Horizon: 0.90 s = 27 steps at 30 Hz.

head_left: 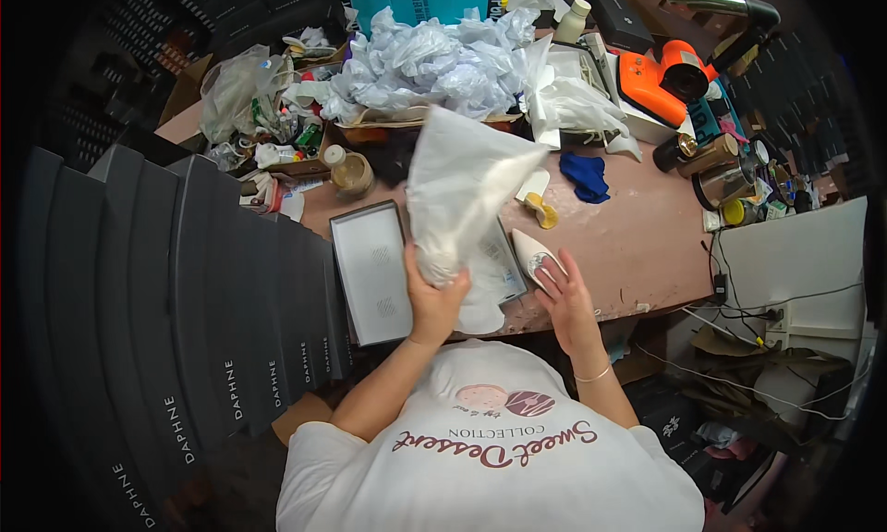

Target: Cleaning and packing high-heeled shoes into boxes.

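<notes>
My left hand [436,303] is closed around the lower end of a white, translucent soft bag [467,172], which stands up in front of me and widens toward its top. Something pale shows faintly through the bag; its kind is hidden. A white pointed-toe shoe [527,249] with a silvery ornament lies on the table right of the bag. Over the shoe's near end is my right hand [570,301], fingers stretched and apart; whether they touch it I cannot tell. One grey-edged, white-lined box half [367,296] lies left of the bag, and the other box half [510,283] is partly covered by it.
Tall stacks of dark shoeboxes [212,292] line the left. Crumpled white paper [434,66] fills a carton at the back. A blue cloth [585,177], a yellow sponge [541,211], a jar [351,174] and an orange device [651,87] sit on the pinkish table [637,246].
</notes>
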### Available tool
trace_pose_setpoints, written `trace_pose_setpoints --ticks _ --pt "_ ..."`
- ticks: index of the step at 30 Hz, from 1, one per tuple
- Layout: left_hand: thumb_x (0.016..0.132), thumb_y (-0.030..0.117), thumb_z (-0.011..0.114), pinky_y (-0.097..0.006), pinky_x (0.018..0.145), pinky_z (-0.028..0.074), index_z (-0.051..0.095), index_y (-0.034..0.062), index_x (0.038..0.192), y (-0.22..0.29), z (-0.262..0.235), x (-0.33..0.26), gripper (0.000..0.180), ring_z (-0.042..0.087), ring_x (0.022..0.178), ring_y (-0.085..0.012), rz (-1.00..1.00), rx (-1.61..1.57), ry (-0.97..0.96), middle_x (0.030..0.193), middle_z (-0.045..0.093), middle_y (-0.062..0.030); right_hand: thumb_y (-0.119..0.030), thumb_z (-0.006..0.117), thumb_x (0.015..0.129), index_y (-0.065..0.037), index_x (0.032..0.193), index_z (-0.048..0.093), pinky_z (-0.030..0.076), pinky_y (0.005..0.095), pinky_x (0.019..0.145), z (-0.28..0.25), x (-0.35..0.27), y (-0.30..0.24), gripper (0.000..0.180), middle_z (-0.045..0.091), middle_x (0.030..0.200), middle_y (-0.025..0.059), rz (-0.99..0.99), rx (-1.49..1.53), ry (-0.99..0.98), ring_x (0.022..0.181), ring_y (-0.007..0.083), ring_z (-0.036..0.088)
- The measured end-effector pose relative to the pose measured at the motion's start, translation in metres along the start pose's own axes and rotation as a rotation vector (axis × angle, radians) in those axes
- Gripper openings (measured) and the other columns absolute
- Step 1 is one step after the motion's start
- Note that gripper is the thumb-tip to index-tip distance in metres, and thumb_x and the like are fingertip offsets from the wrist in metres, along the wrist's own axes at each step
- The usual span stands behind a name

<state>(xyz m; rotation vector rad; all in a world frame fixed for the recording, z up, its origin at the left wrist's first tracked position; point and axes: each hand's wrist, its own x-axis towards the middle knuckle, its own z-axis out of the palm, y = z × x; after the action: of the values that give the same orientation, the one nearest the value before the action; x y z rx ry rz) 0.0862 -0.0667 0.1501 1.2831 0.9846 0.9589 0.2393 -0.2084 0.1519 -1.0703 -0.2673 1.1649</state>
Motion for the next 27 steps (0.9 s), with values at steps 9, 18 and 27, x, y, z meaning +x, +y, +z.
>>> trace_pose_setpoints --ticks 9,18,27 --pt "0.068 -0.003 0.067 -0.045 0.079 0.049 0.017 0.0165 0.149 -0.05 0.04 0.009 0.097 0.058 0.086 -0.0372 0.17 0.607 -0.903 0.101 0.055 -0.0192 -0.005 0.066 0.081 -0.005 0.134 0.043 0.046 0.0365 0.096 -0.07 0.018 0.009 0.058 0.054 0.127 0.0075 0.324 -0.002 0.066 0.112 0.021 0.055" --pt "0.083 0.017 0.061 -0.039 0.069 0.049 0.06 0.0054 0.108 -0.129 0.012 0.097 0.028 0.061 0.071 -0.034 0.252 0.946 -0.919 0.082 0.064 -0.0169 -0.013 0.067 0.083 -0.003 0.136 0.039 0.044 0.0353 0.096 -0.075 0.083 -0.058 0.061 0.048 0.133 0.0121 0.006 0.146 -0.136 0.118 0.0215 0.05" --pt "0.093 0.013 0.055 -0.023 0.077 0.048 0.059 -0.0018 0.111 0.018 -0.083 0.128 0.023 0.06 0.083 -0.008 -0.276 -0.079 -0.259 0.097 0.065 -0.0037 -0.029 0.061 0.085 0.0 0.134 0.04 0.044 0.0405 0.094 0.0 0.138 0.103 0.061 0.047 0.132 0.0241 0.203 -1.468 -0.484 0.118 0.0338 0.05"
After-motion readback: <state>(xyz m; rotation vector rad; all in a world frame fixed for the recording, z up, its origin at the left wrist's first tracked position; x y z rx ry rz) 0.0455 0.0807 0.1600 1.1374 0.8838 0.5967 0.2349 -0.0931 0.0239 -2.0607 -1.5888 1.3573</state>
